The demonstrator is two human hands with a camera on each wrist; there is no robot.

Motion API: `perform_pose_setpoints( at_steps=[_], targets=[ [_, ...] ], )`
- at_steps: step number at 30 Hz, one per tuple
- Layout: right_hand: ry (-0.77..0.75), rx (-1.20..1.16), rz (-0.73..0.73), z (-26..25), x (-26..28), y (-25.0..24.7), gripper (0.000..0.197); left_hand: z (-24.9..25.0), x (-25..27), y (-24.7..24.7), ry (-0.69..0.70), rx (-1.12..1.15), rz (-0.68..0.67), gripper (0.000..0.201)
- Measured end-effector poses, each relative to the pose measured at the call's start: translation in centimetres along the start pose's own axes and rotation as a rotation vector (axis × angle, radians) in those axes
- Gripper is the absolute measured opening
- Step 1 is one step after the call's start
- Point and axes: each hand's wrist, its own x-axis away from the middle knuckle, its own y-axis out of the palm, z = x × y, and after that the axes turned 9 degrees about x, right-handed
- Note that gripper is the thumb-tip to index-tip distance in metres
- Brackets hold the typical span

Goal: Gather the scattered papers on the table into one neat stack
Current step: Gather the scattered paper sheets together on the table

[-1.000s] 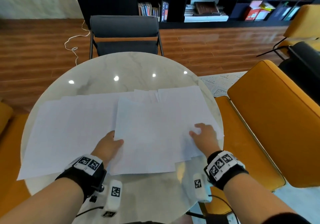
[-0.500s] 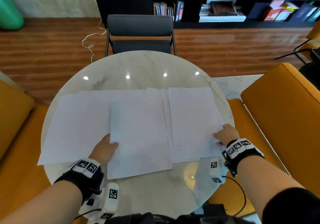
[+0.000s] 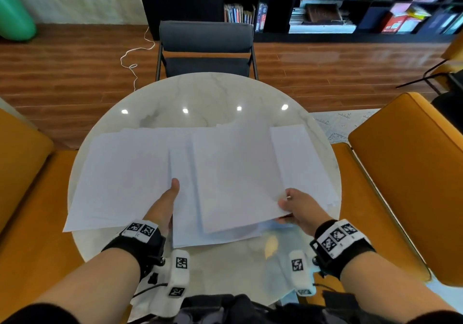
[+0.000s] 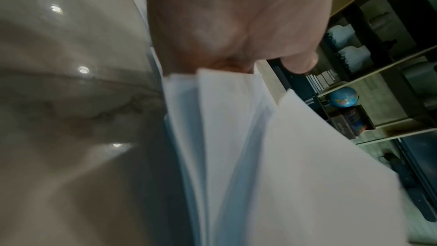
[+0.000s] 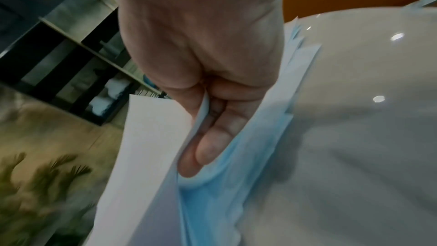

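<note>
Papers (image 3: 233, 173) lie fanned across the middle of the round marble surface (image 3: 200, 95), overlapping toward its right edge. Left hand (image 3: 164, 204) clamps the left edge of a central bundle, thumb on top. Right hand (image 3: 299, 209) pinches the top sheets near the near-right edge, fingers (image 5: 208, 149) curled underneath, lifting them off those below.

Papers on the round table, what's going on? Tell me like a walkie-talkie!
Left hand and right hand grip the middle bundle. Loose sheets left, more far right. Nothing blocking.
</note>
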Motion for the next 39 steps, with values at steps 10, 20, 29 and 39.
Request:
perform_pose_setpoints(
  at_steps=[10,20,29,39],
  targets=[
    [-0.076,0.764,0.273,0.2,-1.5,2.1,0.03,-2.2,-2.1,-1.3,0.14,-0.218,0.054,0.051],
    [0.346,0.978,0.554,1.1,-5.8,-6.7,0.12,-1.3,-1.1,-3.2,0.194,-0.378,0.174,0.046],
    [0.319,0.787,0.531,0.0,-6.0,-5.8,0.078,-0.3,-1.0,-3.8,0.181,-0.469,0.156,0.046],
    [0.029,0.256,0.543,-1.3,-3.0,-6.0,0.037,0.2,-0.8,-3.7,0.192,-0.371,0.072,0.042]
  ],
)
